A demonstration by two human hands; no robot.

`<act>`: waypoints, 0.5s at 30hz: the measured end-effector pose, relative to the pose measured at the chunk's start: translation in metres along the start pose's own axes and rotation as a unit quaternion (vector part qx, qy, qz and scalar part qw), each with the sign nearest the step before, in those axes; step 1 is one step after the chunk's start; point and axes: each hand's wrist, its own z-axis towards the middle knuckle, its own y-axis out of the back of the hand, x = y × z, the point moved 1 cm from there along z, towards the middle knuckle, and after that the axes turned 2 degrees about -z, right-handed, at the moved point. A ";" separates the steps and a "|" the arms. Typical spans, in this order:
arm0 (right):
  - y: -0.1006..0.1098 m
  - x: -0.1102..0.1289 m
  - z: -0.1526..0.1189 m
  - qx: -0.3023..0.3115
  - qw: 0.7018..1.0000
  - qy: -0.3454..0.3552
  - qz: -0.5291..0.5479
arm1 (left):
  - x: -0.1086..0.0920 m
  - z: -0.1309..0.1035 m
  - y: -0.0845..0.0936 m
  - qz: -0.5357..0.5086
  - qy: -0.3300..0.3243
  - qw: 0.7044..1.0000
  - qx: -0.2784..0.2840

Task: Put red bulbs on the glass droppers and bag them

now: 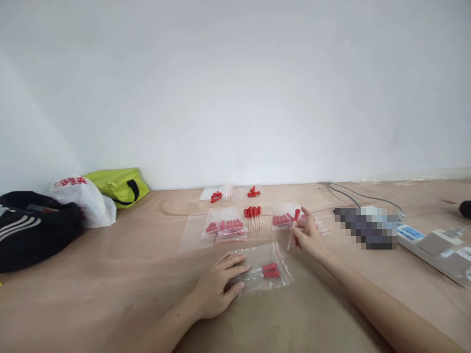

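My left hand (224,284) lies flat with spread fingers on the left part of a clear zip bag (257,255). Inside that bag are red-bulbed droppers (271,273), their bulbs toward the zip edge at the right. My right hand (307,233) pinches a single dropper (297,214), red bulb up and pale tip slanting down, to the right of the bag. Behind it, a filled bag of droppers (281,219) lies partly hidden by the hand. Several loose droppers (252,213) lie side by side in the middle, bulbs pointing to the wall.
Left of the loose droppers are more filled bags (231,224) and a flat zip bag (189,235). Red bulbs (216,196) lie near the wall. At the left are a black bag (33,235), a white plastic bag (84,201) and a green pouch (121,186); a power strip (437,252) stands right.
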 end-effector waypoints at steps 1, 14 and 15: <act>0.004 -0.003 -0.007 -0.010 0.999 -0.009 0.030 | 0.000 0.000 0.000 0.003 0.000 1.000 0.000; -0.016 -0.008 -0.039 -0.031 0.981 -0.047 0.183 | -0.001 -0.001 -0.001 0.023 0.009 1.000 -0.002; -0.016 -0.007 -0.040 -0.014 0.982 -0.050 0.180 | -0.001 -0.002 -0.001 0.023 0.012 1.000 -0.003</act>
